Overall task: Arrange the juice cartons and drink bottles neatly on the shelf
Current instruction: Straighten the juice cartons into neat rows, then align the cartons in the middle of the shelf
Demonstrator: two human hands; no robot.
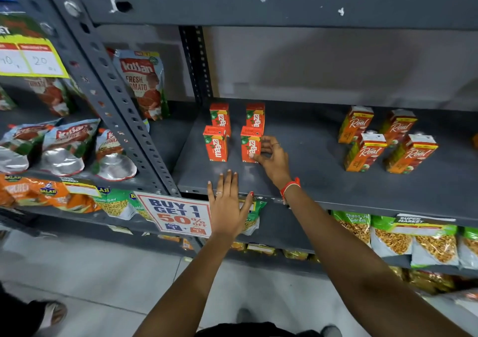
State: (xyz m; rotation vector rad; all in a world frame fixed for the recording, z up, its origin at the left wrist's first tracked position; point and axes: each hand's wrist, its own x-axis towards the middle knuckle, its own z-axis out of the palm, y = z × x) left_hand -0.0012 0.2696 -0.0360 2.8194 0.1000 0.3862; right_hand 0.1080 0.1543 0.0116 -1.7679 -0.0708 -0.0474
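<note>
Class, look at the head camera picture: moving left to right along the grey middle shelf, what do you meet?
Kissan tomato pouch → left pair of Maaza cartons → right pair of Maaza cartons → right hand touching the front one → four Real juice cartons.

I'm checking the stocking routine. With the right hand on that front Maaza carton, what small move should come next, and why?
Probably let go and draw the right hand back. The front right Maaza carton stands upright in line with the other three, and the left hand rests flat at the shelf edge.
</note>
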